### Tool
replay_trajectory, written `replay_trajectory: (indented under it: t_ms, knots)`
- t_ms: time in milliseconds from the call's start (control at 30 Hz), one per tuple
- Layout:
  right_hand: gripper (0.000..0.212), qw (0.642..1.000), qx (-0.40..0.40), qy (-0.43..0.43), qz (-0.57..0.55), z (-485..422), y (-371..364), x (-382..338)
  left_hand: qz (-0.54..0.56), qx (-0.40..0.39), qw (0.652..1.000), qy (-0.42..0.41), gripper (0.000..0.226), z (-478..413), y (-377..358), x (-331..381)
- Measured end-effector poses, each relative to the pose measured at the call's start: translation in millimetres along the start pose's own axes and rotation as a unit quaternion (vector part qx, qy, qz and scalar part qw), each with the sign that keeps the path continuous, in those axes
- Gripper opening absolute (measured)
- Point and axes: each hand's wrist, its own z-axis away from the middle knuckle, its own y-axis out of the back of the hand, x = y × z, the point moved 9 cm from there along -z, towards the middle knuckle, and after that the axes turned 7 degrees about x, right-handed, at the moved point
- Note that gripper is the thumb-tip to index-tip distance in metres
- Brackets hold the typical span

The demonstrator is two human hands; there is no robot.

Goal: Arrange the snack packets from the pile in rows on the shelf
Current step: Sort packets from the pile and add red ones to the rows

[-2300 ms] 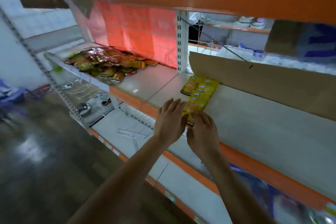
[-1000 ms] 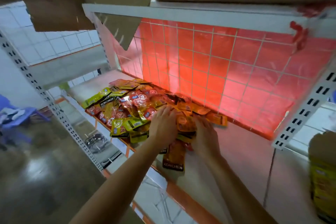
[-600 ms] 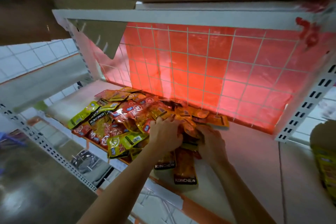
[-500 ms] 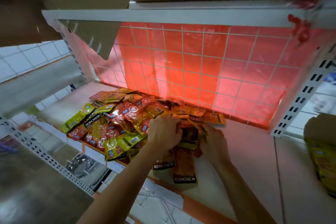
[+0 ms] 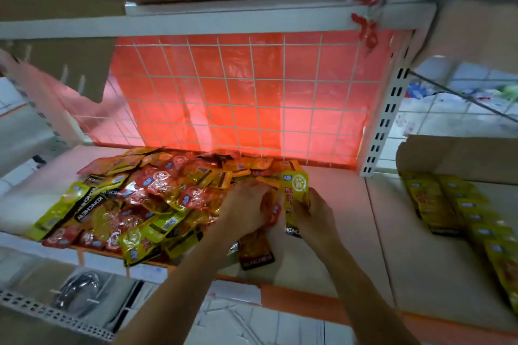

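Hidden: the fingertips of the left hand (image 5: 246,210), bent down into the pile of snack packets (image 5: 145,199). Cannot tell whether gripping a packet there or only pressing on the heap. Blurred and cut off by the frame edge: the rows of yellow packets (image 5: 448,204), well to the right of the right fingers. Largely covered by both wrists: an orange packet (image 5: 256,252), flat on the near side of the fingers, black label end showing.

Two hands, side by side, almost touching. One yellow packet (image 5: 295,190) held upright in the right hand (image 5: 314,216), fingers clamped round its lower half, top rising past the fingertips. Two rows laid out at right. Far too many loose packets in the pile to count: red, yellow and orange, overlapping, spread left of the left fingers and back beyond both sets of fingertips.

Underneath, a pale flat shelf (image 5: 322,260) with an orange front edge (image 5: 297,295). Beyond the fingertips, a white wire grid (image 5: 284,98) backed by a red sheet (image 5: 238,120). Cardboard (image 5: 454,154) behind the rows. Below the wrists, a lower shelf (image 5: 252,325); left of it, a shiny metal thing (image 5: 80,291), too unclear to name.
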Motion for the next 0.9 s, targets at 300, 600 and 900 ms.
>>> replay_trajectory:
  t_ms: [300, 600, 900]
  knots:
    - [0.007, 0.997, 0.038, -0.058, -0.026, 10.7, 24.9, 23.3, -0.073, -0.137, 0.986, -0.057, 0.061, 9.5, -30.1, 3.0]
    - [0.035, 0.987, 0.077, -0.061, -0.130, 10.5, 52.9, 32.5, 0.148, 0.053, 0.987, -0.026, 0.032, -2.1, 10.6, 40.2]
    - [0.041, 0.965, 0.125, -0.014, -0.230, -0.8, 124.1, 52.5, 0.474, 0.017, 0.852, 0.222, 0.031, -18.0, -29.9, 60.7]
